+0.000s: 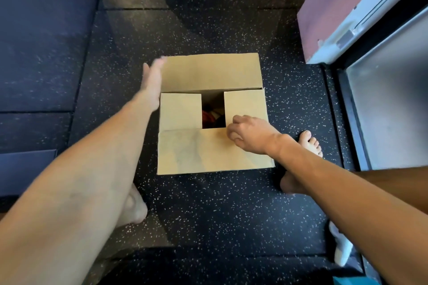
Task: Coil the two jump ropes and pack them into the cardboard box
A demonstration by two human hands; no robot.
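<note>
Head view, nearest first: two bare forearms reach in from the bottom corners over a black speckled floor; one bare foot shows under the left forearm, another just right of the box, which sits on the floor between them; its four flaps are folded down, leaving a gap in the middle; through it something red and dark shows, too dim to name; the right hand rests knuckles-up on the near flap beside the gap, fingers curled under, and whether they pinch cardboard cannot be told; the left hand, blurred, stands edge-on at the box's far left corner, fingers straight, holding nothing; a blue mat lies far left.
</note>
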